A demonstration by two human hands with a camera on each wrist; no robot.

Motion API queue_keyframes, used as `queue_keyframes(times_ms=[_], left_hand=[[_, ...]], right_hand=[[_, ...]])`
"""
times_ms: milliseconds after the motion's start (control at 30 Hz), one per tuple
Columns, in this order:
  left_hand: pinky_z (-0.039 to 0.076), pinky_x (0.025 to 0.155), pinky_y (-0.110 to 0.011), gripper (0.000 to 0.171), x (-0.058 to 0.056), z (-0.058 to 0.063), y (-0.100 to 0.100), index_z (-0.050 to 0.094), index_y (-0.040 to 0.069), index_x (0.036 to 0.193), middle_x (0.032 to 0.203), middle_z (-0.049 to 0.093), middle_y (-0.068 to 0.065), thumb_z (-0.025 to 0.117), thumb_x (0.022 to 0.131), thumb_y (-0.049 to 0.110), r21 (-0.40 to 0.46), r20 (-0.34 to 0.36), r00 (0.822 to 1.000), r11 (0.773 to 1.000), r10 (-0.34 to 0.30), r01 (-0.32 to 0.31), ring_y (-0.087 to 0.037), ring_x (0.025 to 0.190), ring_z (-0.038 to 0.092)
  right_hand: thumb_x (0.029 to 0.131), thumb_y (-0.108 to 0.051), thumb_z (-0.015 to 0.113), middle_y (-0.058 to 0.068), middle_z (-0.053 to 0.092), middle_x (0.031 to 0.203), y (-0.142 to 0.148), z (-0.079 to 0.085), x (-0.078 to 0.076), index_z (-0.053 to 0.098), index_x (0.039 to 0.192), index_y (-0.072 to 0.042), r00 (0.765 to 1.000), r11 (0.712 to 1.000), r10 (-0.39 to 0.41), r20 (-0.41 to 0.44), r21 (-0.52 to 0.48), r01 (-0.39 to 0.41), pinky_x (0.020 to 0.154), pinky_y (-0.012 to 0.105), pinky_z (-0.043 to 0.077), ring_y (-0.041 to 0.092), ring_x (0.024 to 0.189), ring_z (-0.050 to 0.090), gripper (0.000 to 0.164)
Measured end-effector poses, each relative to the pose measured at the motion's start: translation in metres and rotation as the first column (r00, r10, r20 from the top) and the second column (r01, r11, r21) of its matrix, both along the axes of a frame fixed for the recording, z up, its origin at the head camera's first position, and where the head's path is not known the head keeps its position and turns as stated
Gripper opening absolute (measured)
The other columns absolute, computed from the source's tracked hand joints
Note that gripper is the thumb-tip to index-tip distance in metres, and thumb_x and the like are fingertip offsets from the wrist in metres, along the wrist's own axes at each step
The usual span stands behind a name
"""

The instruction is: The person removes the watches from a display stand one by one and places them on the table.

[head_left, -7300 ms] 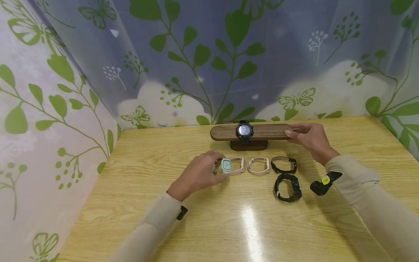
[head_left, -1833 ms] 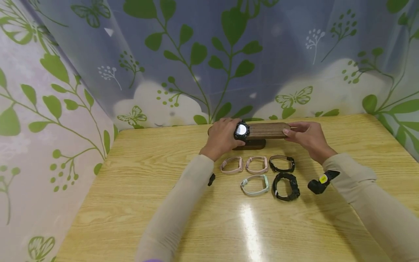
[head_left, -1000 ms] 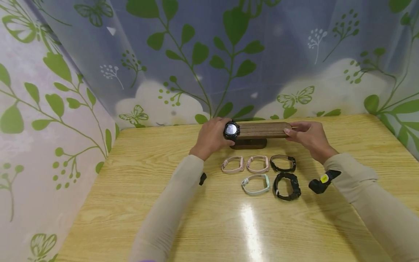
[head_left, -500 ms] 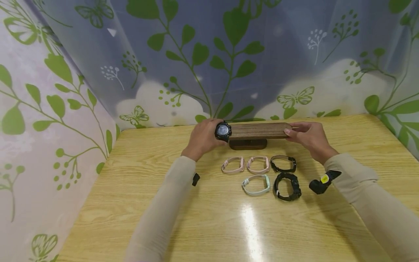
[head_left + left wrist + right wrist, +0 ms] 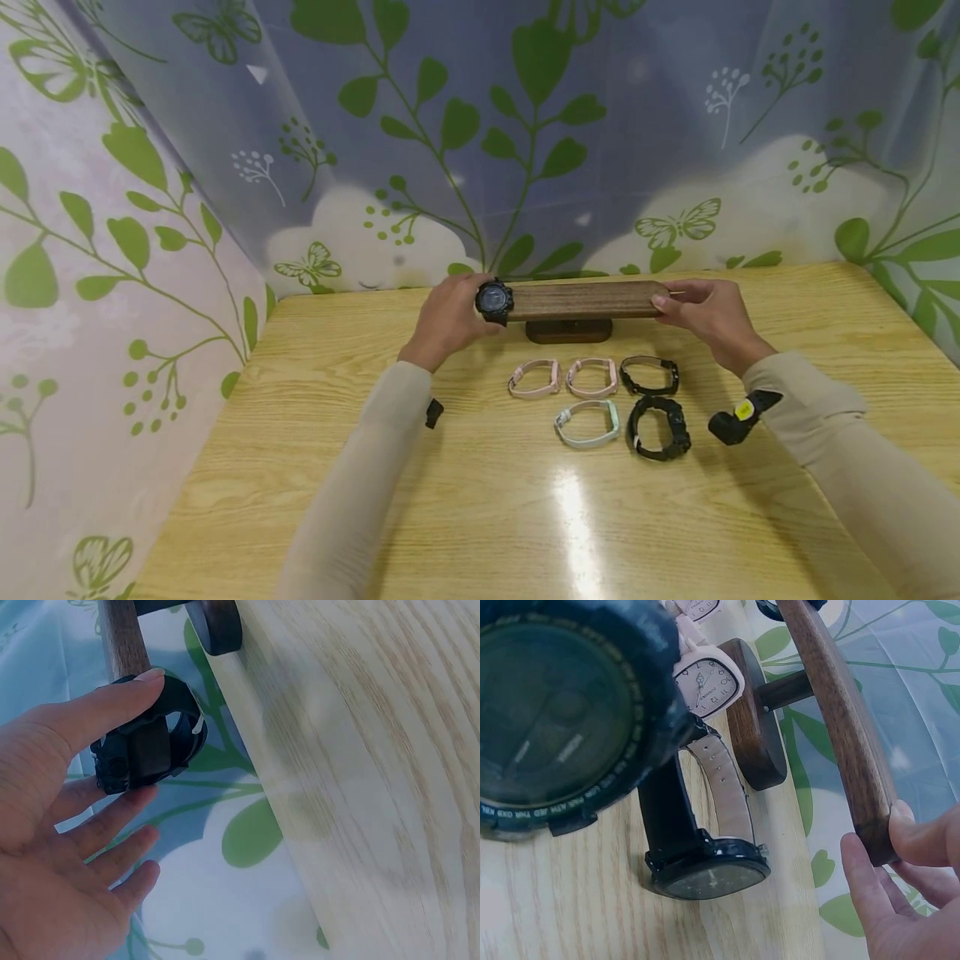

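Observation:
A chunky black digital watch [image 5: 494, 298] sits at the left end of the bar of a dark wooden watch stand [image 5: 585, 301]. My left hand [image 5: 447, 318] grips this watch, thumb over its strap and fingers at its far side. In the left wrist view the black watch [image 5: 142, 754] is at the bar's end, and its looped strap shows an opening. At the other end, my right hand [image 5: 708, 321] pinches the bar; the right wrist view shows thumb and fingers on opposite faces of the wooden bar [image 5: 853, 746].
In front of the stand lie two pink watches [image 5: 557, 379] [image 5: 614, 379], a slim black watch [image 5: 674, 379], a mint watch [image 5: 613, 418] and a bulky black watch [image 5: 678, 429]. The wooden table [image 5: 337, 358] ends at a leaf-patterned curtain [image 5: 420, 225].
My left hand first let go of the mint watch in the front row, then took the black watch and slid it left along the bar to its end. My right hand stayed on the bar.

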State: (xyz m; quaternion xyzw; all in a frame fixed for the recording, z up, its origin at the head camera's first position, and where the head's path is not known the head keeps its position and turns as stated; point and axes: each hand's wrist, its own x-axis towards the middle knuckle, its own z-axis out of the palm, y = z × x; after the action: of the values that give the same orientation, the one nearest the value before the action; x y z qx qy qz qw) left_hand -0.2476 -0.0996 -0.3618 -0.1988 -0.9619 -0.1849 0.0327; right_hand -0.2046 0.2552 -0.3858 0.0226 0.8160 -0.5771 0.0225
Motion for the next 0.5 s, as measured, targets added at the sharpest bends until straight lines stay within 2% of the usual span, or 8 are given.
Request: queue_keyframes(times_ms=[167, 500], left_hand=[[0.05, 0.102, -0.046, 0.077, 0.001, -0.002, -0.008, 0.06, 0.006, 0.139, 0.134, 0.062, -0.014, 0.094, 0.074, 0.03, 0.002, -0.015, 1.0, 1.0, -0.002, 0.002, -0.032, 0.122, 0.058], [0.051, 0.1, -0.047, 0.075, 0.012, 0.001, -0.024, 0.061, 0.006, 0.138, 0.129, 0.065, -0.014, 0.093, 0.075, 0.033, -0.011, -0.051, 0.998, 1.0, 0.023, -0.024, -0.032, 0.116, 0.061]], right_hand=[[0.102, -0.027, 0.065, 0.016, 0.062, 0.126, 0.0, 0.0, 0.001, 0.048, 0.147, 0.005, 1.0, 1.0, 0.002, -0.003, 0.003, -0.002, 0.102, 0.048, 0.051, 0.004, 0.092, 0.072, 0.058], [0.101, -0.028, 0.066, 0.02, 0.061, 0.128, -0.001, 0.001, 0.0, 0.048, 0.146, 0.006, 1.0, 1.0, -0.019, 0.012, 0.0, 0.019, 0.105, 0.053, 0.048, 0.0, 0.086, 0.071, 0.059]])
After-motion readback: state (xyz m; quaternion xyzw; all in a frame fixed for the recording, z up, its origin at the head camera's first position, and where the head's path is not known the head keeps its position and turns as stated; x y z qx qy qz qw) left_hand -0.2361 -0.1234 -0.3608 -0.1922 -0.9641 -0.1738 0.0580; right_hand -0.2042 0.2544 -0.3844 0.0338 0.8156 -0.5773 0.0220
